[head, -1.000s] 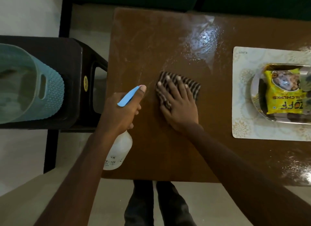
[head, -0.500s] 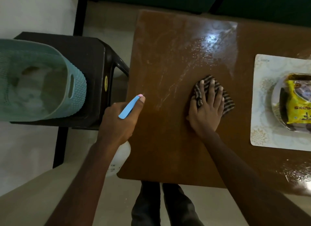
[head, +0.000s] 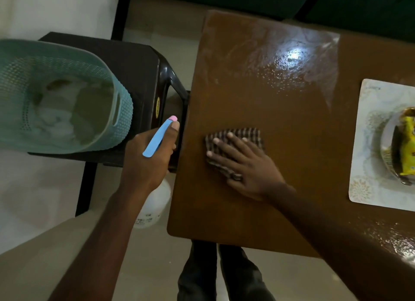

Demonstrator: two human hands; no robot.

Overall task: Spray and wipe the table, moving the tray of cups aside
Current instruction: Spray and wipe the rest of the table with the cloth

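Pressing flat w/ fingers (head: 238, 143) spread, right grip (head: 244, 168) pins striped cloth (head: 247, 133) to worktop (head: 280, 112) at frame centre. Centre-left, left grip (head: 148, 164) is curled round spray bottle (head: 155, 202) (blue trigger up, off the worktop's edge). At far right edge, tray (head: 386, 143) sits on a mat (head: 368, 112).

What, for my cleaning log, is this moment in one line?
phase: wiping | left hand: grips spray bottle beside table | right hand: presses striped cloth on table | wet patch: far side
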